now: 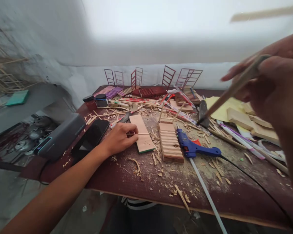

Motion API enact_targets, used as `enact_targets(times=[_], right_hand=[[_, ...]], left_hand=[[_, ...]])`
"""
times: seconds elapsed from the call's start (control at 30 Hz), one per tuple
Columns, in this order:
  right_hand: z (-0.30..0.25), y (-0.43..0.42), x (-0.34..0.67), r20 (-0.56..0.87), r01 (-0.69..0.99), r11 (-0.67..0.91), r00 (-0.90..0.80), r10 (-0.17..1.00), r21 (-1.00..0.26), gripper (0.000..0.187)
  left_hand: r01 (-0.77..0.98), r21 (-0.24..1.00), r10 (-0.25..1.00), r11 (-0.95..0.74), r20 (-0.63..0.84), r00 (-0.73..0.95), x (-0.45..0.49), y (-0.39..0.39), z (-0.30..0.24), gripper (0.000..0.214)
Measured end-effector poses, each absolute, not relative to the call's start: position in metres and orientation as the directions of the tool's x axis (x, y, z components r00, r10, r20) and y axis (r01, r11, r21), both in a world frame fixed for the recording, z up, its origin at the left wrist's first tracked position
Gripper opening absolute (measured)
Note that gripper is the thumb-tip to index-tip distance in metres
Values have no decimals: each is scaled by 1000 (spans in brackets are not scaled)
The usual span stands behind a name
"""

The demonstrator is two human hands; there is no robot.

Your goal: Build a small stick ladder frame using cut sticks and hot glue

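Note:
My left hand (122,138) is closed in a pinch on a thin wooden stick (143,133), which lies across a flat wooden board (143,143) with a green front edge. At upper right, my right hand (266,74) is raised and wrapped round the wooden handle of a hammer (230,91). Its dark metal head hangs over the table, and its exact shape is hard to make out. Just right of the board lies a ridged wooden block (171,142) with thin uprights at its far end. A blue glue gun (192,146) rests against that block.
Wood chips litter the maroon table (127,182). A black phone (91,135) and a grey device (61,135) lie at left. Behind stand small ladder-backed frames (168,76) and two jars (90,103). Wooden pieces (239,118) lie at right. The glue gun's cord (254,183) crosses the front right.

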State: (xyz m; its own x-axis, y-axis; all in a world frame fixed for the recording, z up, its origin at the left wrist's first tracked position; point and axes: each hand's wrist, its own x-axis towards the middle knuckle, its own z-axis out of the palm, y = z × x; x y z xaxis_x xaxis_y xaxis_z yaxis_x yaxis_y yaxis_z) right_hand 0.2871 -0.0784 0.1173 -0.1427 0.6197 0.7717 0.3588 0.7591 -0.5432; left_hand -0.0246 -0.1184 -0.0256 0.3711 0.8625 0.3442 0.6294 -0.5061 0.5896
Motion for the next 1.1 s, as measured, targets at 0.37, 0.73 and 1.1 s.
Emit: enact_targets(times=[0.37, 0.73, 1.1], right_hand=[[75, -71, 176, 585, -115, 659, -588, 558, -743, 4], [39, -59, 162, 548, -170, 620, -676, 492, -766, 19], [26, -59, 156, 557, -189, 637, -701, 445, -747, 22]], left_hand=[[636, 606, 878, -478, 349, 328, -29, -122, -28, 14], [681, 647, 939, -343, 212, 271, -28, -128, -19, 17], [681, 670, 955, -295, 199, 218, -25, -127, -18, 16]])
